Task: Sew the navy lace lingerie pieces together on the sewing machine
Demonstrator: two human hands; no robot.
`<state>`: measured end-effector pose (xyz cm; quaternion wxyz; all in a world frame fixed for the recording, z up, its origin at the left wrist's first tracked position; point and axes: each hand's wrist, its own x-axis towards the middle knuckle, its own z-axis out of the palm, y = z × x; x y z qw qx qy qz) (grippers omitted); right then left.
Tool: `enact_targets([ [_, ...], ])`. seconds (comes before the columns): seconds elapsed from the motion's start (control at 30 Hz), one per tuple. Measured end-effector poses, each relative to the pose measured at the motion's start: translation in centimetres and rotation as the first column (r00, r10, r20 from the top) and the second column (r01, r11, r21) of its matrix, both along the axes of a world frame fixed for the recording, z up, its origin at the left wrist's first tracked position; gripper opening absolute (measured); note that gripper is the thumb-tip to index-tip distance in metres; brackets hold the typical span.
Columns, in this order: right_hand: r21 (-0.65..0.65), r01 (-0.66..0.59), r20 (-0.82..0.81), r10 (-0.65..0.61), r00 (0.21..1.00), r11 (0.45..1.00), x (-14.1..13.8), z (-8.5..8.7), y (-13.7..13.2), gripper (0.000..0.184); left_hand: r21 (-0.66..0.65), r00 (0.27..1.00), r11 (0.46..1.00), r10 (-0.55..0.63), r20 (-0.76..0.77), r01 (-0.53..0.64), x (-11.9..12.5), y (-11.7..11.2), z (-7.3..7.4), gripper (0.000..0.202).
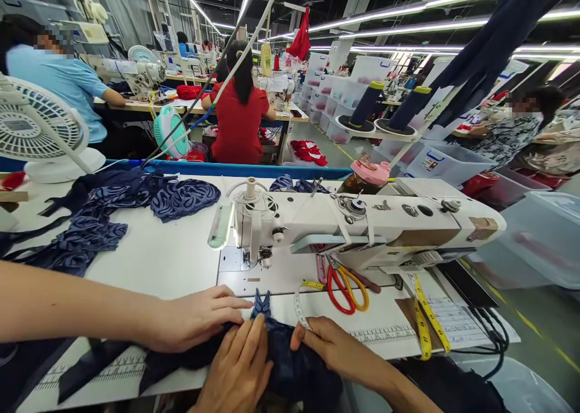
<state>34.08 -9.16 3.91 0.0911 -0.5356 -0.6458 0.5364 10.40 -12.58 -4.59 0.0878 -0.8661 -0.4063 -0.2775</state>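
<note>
At six o'clock, by the near edge of the white table (158,250), lies the navy cloth (312,377), bunched and partly hanging toward the wearer. A patterned tip (261,304) points to twelve from its upper edge.

Left hand (240,364): fingers together, bent over the cloth; contact clear, but cannot tell whether the hidden thumb pinches. Right hand (330,345): thumb and forefinger closed on the cloth's edge. A tape measure (298,306) reaches this hand; unclear whether it is held too. Co-worker's hand (194,317), entering from nine o'clock, lies palm down on dark fabric beside the left hand.

Clockwise from the cloth: sewing machine (312,220) at twelve, scissors (336,269) at one, patterned pieces (185,198) at eleven.

Handling (judged): light, limp, probably slippery where folds overlap; the openwork-looking tip may stretch or snag. Best hold: flat fingertips on the layers below the tip, light pinch at the right edge, avoiding the points.
</note>
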Motion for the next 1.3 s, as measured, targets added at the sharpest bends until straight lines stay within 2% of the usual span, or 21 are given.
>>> enact_targets([
  [0.13, 0.082, 0.043, 0.001, -0.044, 0.999, 0.996, 0.8, -0.2, 0.4, 0.041, 0.021, 0.993, 1.0, 0.012, -0.114, -0.01, 0.4, 0.1, 0.0, 0.037],
  [0.23, 0.16, 0.221, -0.053, -0.215, 0.975, 0.962, 2.1, 0.2, 0.5, 0.043, 0.089, 0.98, 0.996, 0.044, -0.192, -0.028, 0.4, 0.0, 0.0, 0.043],
  [0.27, 0.128, 0.287, -0.1, -0.276, 0.956, 0.949, 2.6, 0.5, 0.5, 0.047, 0.107, 0.98, 0.993, 0.06, -0.191, -0.04, 0.5, 0.0, 0.1, 0.044],
  [0.33, -0.016, 0.399, -0.2, -0.394, 0.897, 0.917, 3.1, 0.9, 0.3, 0.06, 0.124, 0.983, 0.991, 0.076, -0.166, -0.055, 0.7, 0.1, 0.4, 0.044],
  [0.4, -0.125, 0.491, -0.257, -0.506, 0.823, 0.862, 3.1, 1.3, -0.3, 0.071, 0.129, 0.989, 0.99, 0.079, -0.126, -0.063, 1.0, 0.2, 0.8, 0.043],
  [0.47, -0.072, 0.564, -0.277, -0.56, 0.781, 0.823, 2.3, 1.5, -1.1, 0.072, 0.138, 0.993, 0.988, 0.074, -0.088, -0.061, 1.3, 0.2, 1.0, 0.042],
  [0.5, -0.009, 0.562, -0.286, -0.541, 0.791, 0.827, 1.7, 1.6, -1.6, 0.07, 0.139, 0.995, 0.988, 0.074, -0.068, -0.064, 1.4, 0.1, 1.0, 0.041],
  [0.57, 0.072, 0.416, -0.301, -0.378, 0.876, 0.906, 0.1, 1.8, -2.5, 0.067, 0.143, 0.996, 0.986, 0.084, -0.014, -0.082, 1.8, 0.0, 0.6, 0.039],
  [0.63, 0.037, 0.172, -0.311, -0.152, 0.938, 0.984, -1.6, 1.8, -3.2, 0.068, 0.156, 0.992, 0.982, 0.098, 0.079, -0.109, 2.2, -0.1, -0.3, 0.038],
  [0.67, -0.02, 0.084, -0.316, -0.086, 0.945, 0.996, -2.4, 1.6, -3.4, 0.07, 0.166, 0.986, 0.979, 0.098, 0.137, -0.12, 2.4, -0.1, -0.8, 0.037],
  [0.7, -0.08, 0.048, -0.31, -0.071, 0.948, 0.996, -2.9, 1.2, -3.5, 0.071, 0.178, 0.977, 0.976, 0.09, 0.191, -0.125, 2.6, -0.1, -1.2, 0.035],
  [0.8, -0.237, 0.135, -0.235, -0.191, 0.953, 0.962, -3.3, -0.8, -3.6, 0.067, 0.176, 0.963, 0.979, 0.057, 0.263, -0.105, 2.5, 0.0, -1.8, 0.033],
  [0.87, -0.319, 0.179, -0.214, -0.255, 0.943, 0.931, -3.0, -2.2, -3.5, 0.064, 0.171, 0.975, 0.982, 0.037, 0.218, -0.076, 1.9, 0.1, -1.4, 0.035],
  [0.93, -0.391, 0.191, -0.243, -0.301, 0.922, 0.9, -2.7, -2.5, -3.2, 0.064, 0.173, 0.993, 0.984, 0.012, 0.114, -0.032, 1.2, 0.3, -0.4, 0.037],
  [1.0, -0.39, 0.208, -0.278, -0.33, 0.902, 0.897, -2.8, -1.5, -2.8, 0.065, 0.175, 1.0, 0.985, -0.011, 0.011, 0.009, 0.6, 0.4, 0.5, 0.038],
  [1.07, -0.276, 0.21, -0.327, -0.298, 0.897, 0.938, -3.3, 0.5, -2.3, 0.06, 0.161, 0.999, 0.987, -0.016, -0.033, 0.022, 0.4, 0.4, 1.0, 0.038],
  [1.17, -0.09, 0.202, -0.436, -0.221, 0.873, 0.975, -4.3, 3.3, -1.7, 0.051, 0.144, 0.999, 0.99, 0.006, 0.047, -0.013, 0.9, 0.2, 0.7, 0.04],
  [1.23, -0.108, 0.234, -0.476, -0.257, 0.841, 0.966, -4.9, 3.6, -1.7, 0.048, 0.123, 0.988, 0.991, 0.026, 0.153, -0.045, 1.5, 0.0, 0.1, 0.041],
  [1.3, -0.216, 0.274, -0.455, -0.345, 0.821, 0.937, -5.3, 2.5, -1.9, 0.051, 0.093, 0.974, 0.994, 0.033, 0.226, -0.055, 1.9, -0.2, -0.4, 0.04],
])
